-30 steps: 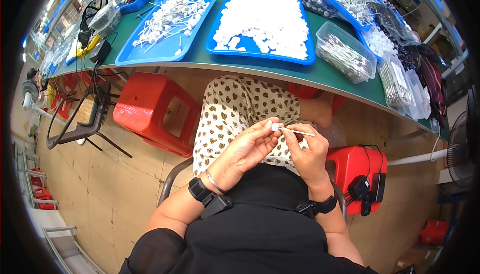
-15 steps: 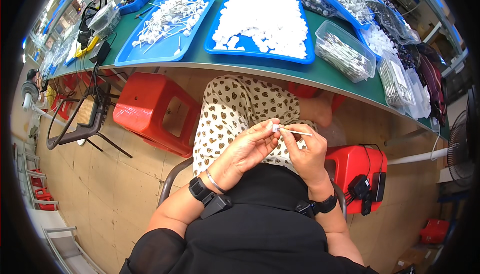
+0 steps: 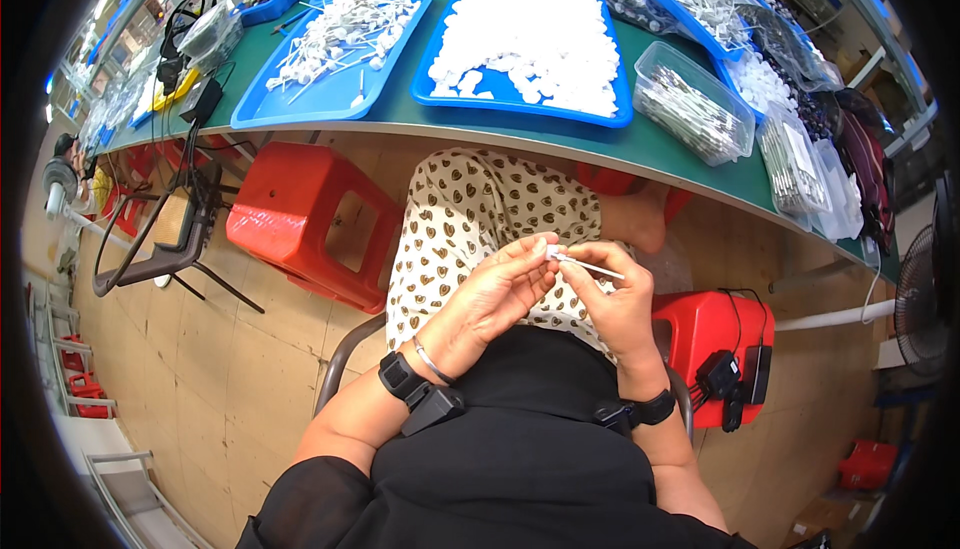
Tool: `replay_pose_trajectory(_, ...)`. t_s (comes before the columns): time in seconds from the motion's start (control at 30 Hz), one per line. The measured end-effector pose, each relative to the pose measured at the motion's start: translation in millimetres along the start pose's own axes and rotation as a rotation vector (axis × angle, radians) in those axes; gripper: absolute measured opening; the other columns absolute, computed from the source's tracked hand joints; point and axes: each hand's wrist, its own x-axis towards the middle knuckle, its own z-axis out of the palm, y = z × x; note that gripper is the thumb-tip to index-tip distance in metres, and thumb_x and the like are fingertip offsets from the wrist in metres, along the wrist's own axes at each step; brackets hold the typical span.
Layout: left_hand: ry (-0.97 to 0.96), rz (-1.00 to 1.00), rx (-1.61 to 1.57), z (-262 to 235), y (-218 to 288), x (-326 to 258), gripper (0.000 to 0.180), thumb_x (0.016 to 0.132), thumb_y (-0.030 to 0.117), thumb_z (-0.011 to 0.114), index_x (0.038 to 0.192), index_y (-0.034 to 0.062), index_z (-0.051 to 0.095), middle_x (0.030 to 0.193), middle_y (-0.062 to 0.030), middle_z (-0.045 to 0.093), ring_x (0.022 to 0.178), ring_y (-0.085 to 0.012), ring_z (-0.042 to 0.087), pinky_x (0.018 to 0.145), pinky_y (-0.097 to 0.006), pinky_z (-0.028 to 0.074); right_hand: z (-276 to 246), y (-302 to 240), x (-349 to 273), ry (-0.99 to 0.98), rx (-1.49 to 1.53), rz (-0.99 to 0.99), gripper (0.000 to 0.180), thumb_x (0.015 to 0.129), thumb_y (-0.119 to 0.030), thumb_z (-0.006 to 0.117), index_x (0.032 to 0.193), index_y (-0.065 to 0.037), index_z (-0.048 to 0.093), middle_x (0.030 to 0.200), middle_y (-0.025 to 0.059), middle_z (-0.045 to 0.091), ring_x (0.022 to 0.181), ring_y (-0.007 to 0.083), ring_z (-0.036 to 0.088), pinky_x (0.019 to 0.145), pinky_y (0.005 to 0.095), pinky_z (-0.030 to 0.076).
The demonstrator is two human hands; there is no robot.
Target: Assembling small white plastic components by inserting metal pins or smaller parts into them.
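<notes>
Above my lap, my left hand [image 3: 500, 294] pinches a small white piece [image 3: 552, 251] between thumb and fingertips. Facing it, my right hand [image 3: 617, 299] grips a thin white stick [image 3: 598, 269], whose free end points out to the right. The stick's inner end meets the white piece at my fingertips; my fingers hide whether it sits inside or only touches. Ahead on the green table, a blue tray [image 3: 470, 99] holds a heap of similar small white pieces. Left of it, another blue tray [image 3: 262, 107] carries white sticks with rounded white heads.
A clear plastic box [image 3: 745, 139] of thin sticks stands right of the trays, beside bagged sticks [image 3: 793, 171]. Red stools [image 3: 275, 204] flank me; the right stool [image 3: 690, 334] bears black adapters [image 3: 720, 374]. A fan [image 3: 918, 299] stands far right.
The stick's inner end has risen slightly, so the stick slopes more steeply down to the right. My right fingers have shifted a little; my left hand keeps its pinch.
</notes>
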Motion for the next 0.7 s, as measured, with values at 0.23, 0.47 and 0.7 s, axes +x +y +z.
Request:
replay_pose_trajectory(0.23, 0.043, 0.072, 0.218, 6, 8, -3, 0.024, 0.090, 0.014, 0.062, 0.111, 0.0019, 0.058, 0.097, -0.0039, 0.065, 0.085, -0.0089, 0.060, 0.079, -0.020, 0.050, -18, -12, 7, -0.062, -0.324, -0.096, 0.016, 0.077, -0.013, 0.072, 0.087, -0.001, 0.068, 0.073, 0.0099, 0.065, 0.059, 0.0206, 0.062, 0.054, 0.0286, 0.049)
replay_pose_trajectory(0.47, 0.035, 0.027, 0.184, 5, 5, -3, 0.025, 0.088, 0.015, 0.065, 0.108, 0.0019, 0.060, 0.093, -0.0028, 0.064, 0.084, -0.0088, 0.060, 0.079, -0.022, 0.051, -15, -7, 5, -0.128, -0.492, -0.184, 0.012, 0.082, -0.015, 0.066, 0.087, -0.004, 0.066, 0.071, 0.0107, 0.063, 0.059, 0.0280, 0.061, 0.052, 0.0357, 0.047)
replay_pose_trajectory(0.7, 0.011, -0.071, 0.110, -4, 0, 0, 0.022, 0.089, 0.014, 0.063, 0.106, -0.0004, 0.061, 0.097, -0.0057, 0.062, 0.086, -0.0120, 0.060, 0.077, -0.024, 0.051, -12, -8, 4, -0.151, -0.588, -0.232, 0.011, 0.083, -0.013, 0.062, 0.076, -0.004, 0.060, 0.067, 0.0103, 0.060, 0.060, 0.0283, 0.060, 0.053, 0.0381, 0.046)
